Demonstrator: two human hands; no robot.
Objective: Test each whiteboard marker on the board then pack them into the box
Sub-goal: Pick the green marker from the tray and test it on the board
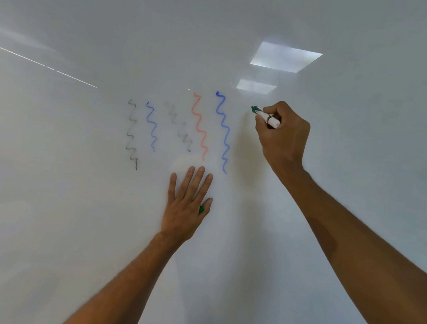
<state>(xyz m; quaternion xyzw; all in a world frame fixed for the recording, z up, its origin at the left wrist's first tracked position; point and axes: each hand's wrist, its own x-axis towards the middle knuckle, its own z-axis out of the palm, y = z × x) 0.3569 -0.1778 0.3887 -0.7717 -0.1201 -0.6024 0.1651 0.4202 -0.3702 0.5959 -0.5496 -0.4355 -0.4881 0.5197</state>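
Five squiggles [199, 124] drawn. Green marker [266, 117] gripped in right hand [283, 136], tip right of last blue squiggle [222, 132] for next test. Below it, left hand [184, 209] flattened on board [69, 198] as brace, green cap [201, 209] pinched by thumb.

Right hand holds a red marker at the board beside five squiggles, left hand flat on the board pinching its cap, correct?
No: the head view shows the right hand holding a green marker, not red. The rest holds: five squiggles, left hand flat on the board, pinching the cap.
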